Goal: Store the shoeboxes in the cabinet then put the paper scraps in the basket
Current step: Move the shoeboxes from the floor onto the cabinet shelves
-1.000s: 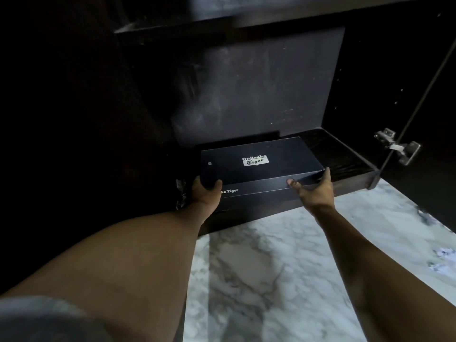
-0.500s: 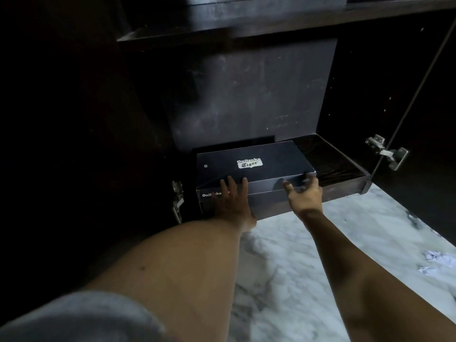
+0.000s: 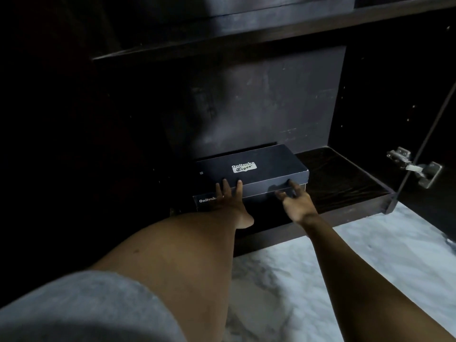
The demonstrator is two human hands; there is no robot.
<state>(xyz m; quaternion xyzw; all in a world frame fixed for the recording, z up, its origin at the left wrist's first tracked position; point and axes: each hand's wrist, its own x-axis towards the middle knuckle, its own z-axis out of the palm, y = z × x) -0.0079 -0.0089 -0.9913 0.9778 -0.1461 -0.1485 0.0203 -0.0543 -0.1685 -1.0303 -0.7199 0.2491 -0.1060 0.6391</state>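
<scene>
Dark cabinet shelf (image 3: 345, 186), navy shoebox (image 3: 271, 164) flat on it, left of middle

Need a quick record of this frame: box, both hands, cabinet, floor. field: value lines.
shoebox: dark, lid on, lying flat on the left part of the shelf
cabinet shelf: dark wood, lowest level
left hand: fingers straight, pressing the box's front
right hand: fingers spread, tips at the box's front right corner
hinge: metal, right of the shelf
floor: white marble
</scene>
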